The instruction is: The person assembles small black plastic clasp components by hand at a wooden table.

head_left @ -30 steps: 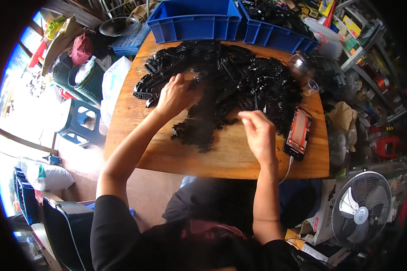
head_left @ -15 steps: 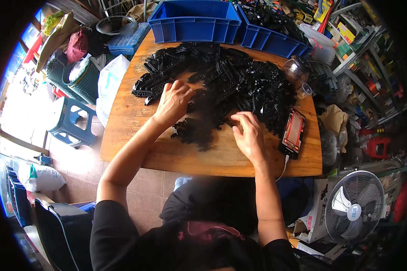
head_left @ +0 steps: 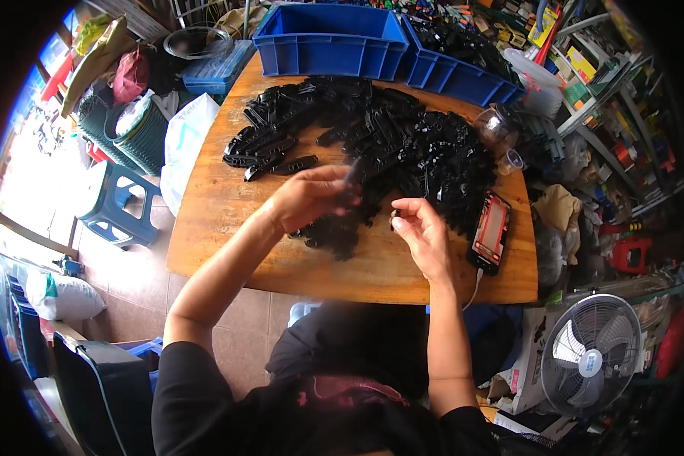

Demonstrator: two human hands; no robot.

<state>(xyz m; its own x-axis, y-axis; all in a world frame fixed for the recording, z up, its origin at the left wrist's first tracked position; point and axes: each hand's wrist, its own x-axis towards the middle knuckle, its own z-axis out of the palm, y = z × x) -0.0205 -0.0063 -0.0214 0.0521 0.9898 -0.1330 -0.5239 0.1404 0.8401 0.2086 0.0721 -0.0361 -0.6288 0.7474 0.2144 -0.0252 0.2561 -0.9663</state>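
Note:
Over the middle of the wooden table (head_left: pixel 228 228), my left hand (head_left: pixel 315 199) is closed, its fingertips blurred, on a dark elongated black plastic part (head_left: pixel 353 172). To its right, my right hand (head_left: pixel 422 235) pinches a small black piece (head_left: pixel 396 216) between thumb and forefinger. Long black plastic parts (head_left: pixel 270 129) are heaped at the far left of the table, and one single part (head_left: pixel 295 165) lies just beyond my left wrist. A pile of small black pieces (head_left: pixel 452 152) spreads on the right. More small black pieces (head_left: pixel 334 237), smeared in the picture, lie below my left hand.
Two blue bins (head_left: pixel 330 57) stand at the table's far edge; the right one (head_left: pixel 463 80) holds black parts. A phone (head_left: pixel 490 234) with a white cable lies at the right edge, near a clear jar (head_left: pixel 497 125). A fan (head_left: pixel 590 363) and a blue stool (head_left: pixel 121 204) stand beside the table.
My left hand has moved right and nearer from the long parts, uncovering a single part on the wood. My right hand has shifted slightly nearer, and the small piece now shows in its pinch.

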